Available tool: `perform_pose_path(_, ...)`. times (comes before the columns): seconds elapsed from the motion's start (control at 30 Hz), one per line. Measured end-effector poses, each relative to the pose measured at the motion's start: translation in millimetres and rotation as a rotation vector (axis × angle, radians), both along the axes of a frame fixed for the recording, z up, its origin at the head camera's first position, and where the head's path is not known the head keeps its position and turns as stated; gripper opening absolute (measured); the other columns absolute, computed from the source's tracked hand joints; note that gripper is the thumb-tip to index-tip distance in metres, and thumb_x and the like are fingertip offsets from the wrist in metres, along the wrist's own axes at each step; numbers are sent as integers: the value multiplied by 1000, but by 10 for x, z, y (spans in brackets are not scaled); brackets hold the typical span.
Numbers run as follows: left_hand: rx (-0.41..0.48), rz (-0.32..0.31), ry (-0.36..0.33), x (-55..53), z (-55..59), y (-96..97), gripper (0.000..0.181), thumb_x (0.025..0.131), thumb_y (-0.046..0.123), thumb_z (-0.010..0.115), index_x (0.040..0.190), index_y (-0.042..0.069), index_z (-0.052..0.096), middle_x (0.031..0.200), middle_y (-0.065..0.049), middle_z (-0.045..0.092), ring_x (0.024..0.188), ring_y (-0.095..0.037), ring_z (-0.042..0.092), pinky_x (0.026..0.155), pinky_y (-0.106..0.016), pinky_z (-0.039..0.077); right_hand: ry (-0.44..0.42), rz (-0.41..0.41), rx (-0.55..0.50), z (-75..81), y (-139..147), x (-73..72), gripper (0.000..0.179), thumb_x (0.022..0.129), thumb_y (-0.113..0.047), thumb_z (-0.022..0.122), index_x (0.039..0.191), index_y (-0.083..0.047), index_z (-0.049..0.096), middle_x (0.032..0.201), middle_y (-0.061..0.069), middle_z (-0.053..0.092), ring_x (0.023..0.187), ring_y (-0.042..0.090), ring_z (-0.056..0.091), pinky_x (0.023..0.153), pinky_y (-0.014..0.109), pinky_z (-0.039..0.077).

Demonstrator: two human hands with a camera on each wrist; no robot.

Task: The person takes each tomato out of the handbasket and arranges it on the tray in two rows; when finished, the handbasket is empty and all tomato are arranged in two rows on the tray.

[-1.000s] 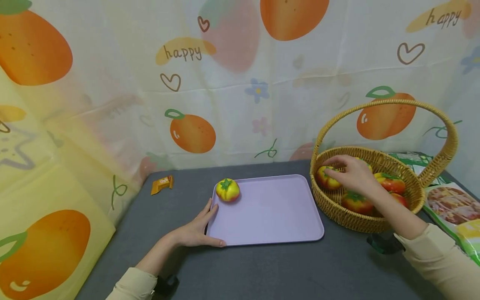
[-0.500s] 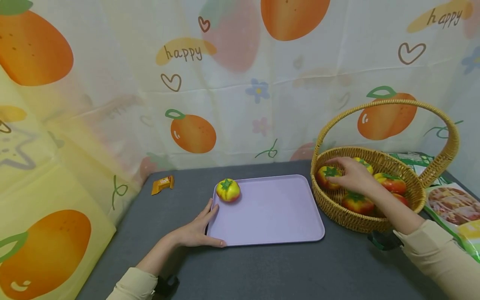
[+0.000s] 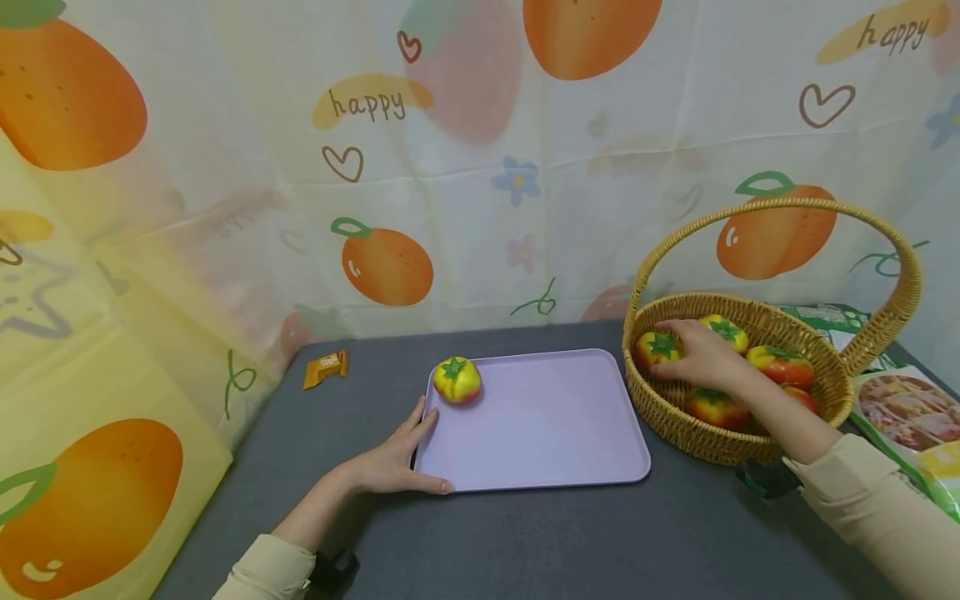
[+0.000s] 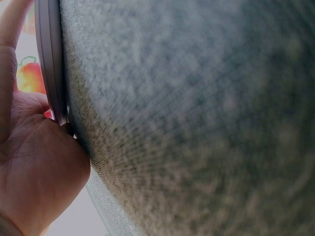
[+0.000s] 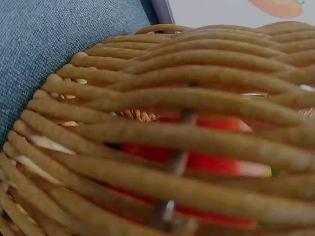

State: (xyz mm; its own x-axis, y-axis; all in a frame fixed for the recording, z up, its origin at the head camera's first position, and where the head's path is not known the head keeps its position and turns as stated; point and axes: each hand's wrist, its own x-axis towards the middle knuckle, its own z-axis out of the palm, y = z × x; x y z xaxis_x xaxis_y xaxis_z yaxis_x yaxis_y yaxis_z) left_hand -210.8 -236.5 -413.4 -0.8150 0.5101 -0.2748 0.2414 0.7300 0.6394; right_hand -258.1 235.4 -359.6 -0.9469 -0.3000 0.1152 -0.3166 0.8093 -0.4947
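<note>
My left hand (image 3: 393,460) rests at the near left corner of a lilac tray (image 3: 543,421), fingers along the left edge and thumb at the front rim. A yellow-and-red toy tomato (image 3: 457,380) with a green leafy top sits in the tray's far left corner. To the right, my right hand (image 3: 705,357) reaches into a wicker basket (image 3: 693,439), thumb and fingers around a tomato (image 3: 654,346) at its left side. Several similar tomatoes (image 3: 783,367) lie beside it. The right wrist view shows woven wicker (image 5: 162,98) with a red tomato (image 5: 211,157) behind it; the hand is out of that view.
The basket's tall handle (image 3: 780,202) arches over its opening. A wrapped orange snack (image 3: 326,368) lies at the back left of the dark tabletop (image 3: 540,542). Printed green packages (image 3: 907,408) lie right of the basket. A fruit-patterned cloth (image 3: 480,208) hangs behind.
My right hand has lowered slightly in the basket, with its thumb and fingers closing around the left tomato. The left hand and tray have stayed in place.
</note>
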Motion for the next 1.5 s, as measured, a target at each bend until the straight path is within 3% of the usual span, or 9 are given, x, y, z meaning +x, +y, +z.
perform_pose_path(0.87, -7, 11, 0, 12, 11, 11, 117, 75, 55, 78, 157, 10, 7, 161, -13, -17, 147, -36, -3, 112, -61, 14, -17, -15, 50, -38, -6, -32, 73, 80, -26, 78, 134, 12, 46, 126, 38, 50, 112, 51, 48, 92, 64, 38)
perform_pose_path(1.2, -5, 8, 9, 12, 10, 11, 117, 76, 54, 78, 157, 9, 7, 161, -14, -16, 147, -37, -2, 112, -60, 14, -31, -31, 0, 31, -11, 48, 73, 82, -28, 78, 137, 10, 45, 128, 36, 51, 114, 51, 48, 93, 64, 37)
perform_pose_path(1.5, -7, 16, -1, 7, 4, 12, 117, 76, 55, 78, 157, 11, 7, 161, -13, -17, 147, -36, -3, 112, -61, 13, 26, -25, -12, 89, -13, 148, 74, 82, -34, 78, 136, 6, 48, 127, 32, 53, 111, 46, 51, 92, 62, 39)
